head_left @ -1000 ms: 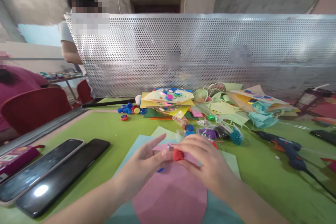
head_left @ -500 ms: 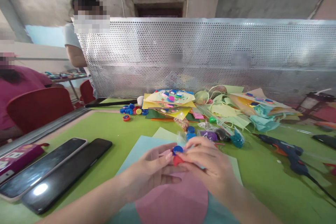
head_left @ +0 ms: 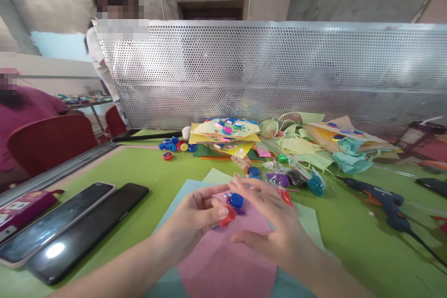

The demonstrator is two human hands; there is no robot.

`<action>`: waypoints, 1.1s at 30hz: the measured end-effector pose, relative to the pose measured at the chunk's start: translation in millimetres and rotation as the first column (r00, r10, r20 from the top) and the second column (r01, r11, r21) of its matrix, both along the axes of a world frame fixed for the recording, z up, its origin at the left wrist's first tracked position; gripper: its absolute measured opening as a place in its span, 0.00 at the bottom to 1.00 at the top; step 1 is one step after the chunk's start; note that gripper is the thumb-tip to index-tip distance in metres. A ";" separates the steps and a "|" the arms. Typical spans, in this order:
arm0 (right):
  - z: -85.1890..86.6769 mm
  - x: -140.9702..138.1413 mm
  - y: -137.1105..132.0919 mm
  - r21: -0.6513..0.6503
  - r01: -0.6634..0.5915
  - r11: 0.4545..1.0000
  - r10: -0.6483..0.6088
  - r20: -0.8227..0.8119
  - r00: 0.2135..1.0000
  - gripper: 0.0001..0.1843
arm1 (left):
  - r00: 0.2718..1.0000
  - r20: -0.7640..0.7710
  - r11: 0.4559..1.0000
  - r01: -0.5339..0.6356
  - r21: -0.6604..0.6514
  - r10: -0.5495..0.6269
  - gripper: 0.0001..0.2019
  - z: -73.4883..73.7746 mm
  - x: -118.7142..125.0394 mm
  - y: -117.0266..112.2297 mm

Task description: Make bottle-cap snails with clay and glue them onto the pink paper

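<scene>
In the head view my left hand (head_left: 197, 214) pinches a small red piece (head_left: 227, 215) between thumb and fingers; it looks like modelling clay. Right beside it is a blue bottle cap (head_left: 237, 200); whether it rests on the paper or against my fingers I cannot tell. My right hand (head_left: 275, 223) is open over the paper, fingers stretched and thumb apart, holding nothing visible. Beneath both hands is a pink paper shape (head_left: 230, 265) on a light blue sheet (head_left: 181, 198). Another red piece (head_left: 287, 199) shows behind my right fingers.
Two phones (head_left: 101, 223) and a purple box (head_left: 28, 212) lie left. A glue gun (head_left: 384, 202) with its cord is at right. Bottle caps (head_left: 171, 143), bagged clay (head_left: 277, 179) and decorated paper pieces (head_left: 226, 135) line the back. A perforated metal screen (head_left: 272, 56) stands behind; people are at left.
My right hand has let go and opened out, its fingers moving away from the blue cap. My left hand now pinches the red piece. A person behind the screen has shifted posture.
</scene>
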State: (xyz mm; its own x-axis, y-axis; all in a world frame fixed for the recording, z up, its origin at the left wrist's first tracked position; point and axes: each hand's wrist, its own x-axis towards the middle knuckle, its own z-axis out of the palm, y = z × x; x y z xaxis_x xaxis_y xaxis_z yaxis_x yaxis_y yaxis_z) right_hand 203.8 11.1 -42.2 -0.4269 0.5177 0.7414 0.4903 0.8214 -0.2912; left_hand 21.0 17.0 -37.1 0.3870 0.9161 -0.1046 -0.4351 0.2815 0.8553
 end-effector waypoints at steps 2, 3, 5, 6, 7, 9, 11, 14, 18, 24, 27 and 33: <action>-2.2 -3.9 -1.9 -0.035 0.042 0.999 -0.043 -0.031 0.999 0.33 | 0.999 -0.041 1.000 -0.018 0.016 0.019 0.22 -0.4 2.0 -1.5; -3.2 -6.1 -2.6 -0.039 0.043 0.998 -0.045 -0.047 0.998 0.30 | 0.998 -0.061 1.000 -0.025 0.018 0.026 0.23 -0.8 3.2 -2.2; -4.8 -9.8 -3.1 -0.040 0.030 0.999 -0.033 -0.076 0.997 0.23 | 0.994 -0.091 0.999 -0.053 0.012 0.054 0.28 -1.2 5.8 -3.7; -5.3 -11.0 -2.9 -0.040 0.024 0.999 -0.027 -0.085 0.996 0.19 | 0.992 -0.097 0.997 -0.079 0.002 0.079 0.31 -1.0 6.8 -4.4; -5.5 -11.7 -2.3 -0.038 0.024 0.999 -0.027 -0.090 0.996 0.16 | 0.990 -0.095 0.994 -0.109 -0.012 0.107 0.33 -0.4 7.6 -5.2; -5.4 -11.2 -0.5 -0.007 0.039 0.999 -0.039 -0.094 0.995 0.14 | 0.986 -0.071 0.988 -0.153 -0.029 0.151 0.36 2.2 8.3 -7.0; -4.8 -9.0 1.1 0.053 0.071 0.996 -0.066 -0.095 0.993 0.14 | 0.988 -0.043 0.988 -0.152 -0.036 0.150 0.38 5.6 7.6 -8.6; -3.4 -5.2 1.4 0.149 0.109 0.983 -0.097 -0.085 0.992 0.12 | 0.992 -0.044 0.991 -0.123 -0.042 0.122 0.40 8.6 5.5 -9.1; -2.2 -2.7 -0.7 0.212 0.106 0.972 -0.093 -0.070 0.993 0.11 | 0.995 -0.072 0.997 -0.066 -0.030 0.063 0.45 5.8 5.4 -6.8; -2.2 -2.9 -2.0 0.186 0.108 0.977 -0.109 -0.006 0.994 0.10 | 0.996 -0.051 0.997 0.075 0.019 -0.074 0.20 -3.3 8.8 -8.5; -3.3 -3.2 -2.4 0.137 0.073 0.988 -0.081 0.052 0.995 0.10 | 0.997 -0.070 0.999 0.039 0.008 -0.038 0.10 -5.9 7.9 -7.6; -8.8 -6.0 -2.1 0.000 0.077 0.997 -0.076 0.136 0.988 0.38 | 0.990 -0.123 0.997 -0.070 -0.030 0.066 0.12 2.2 1.6 0.7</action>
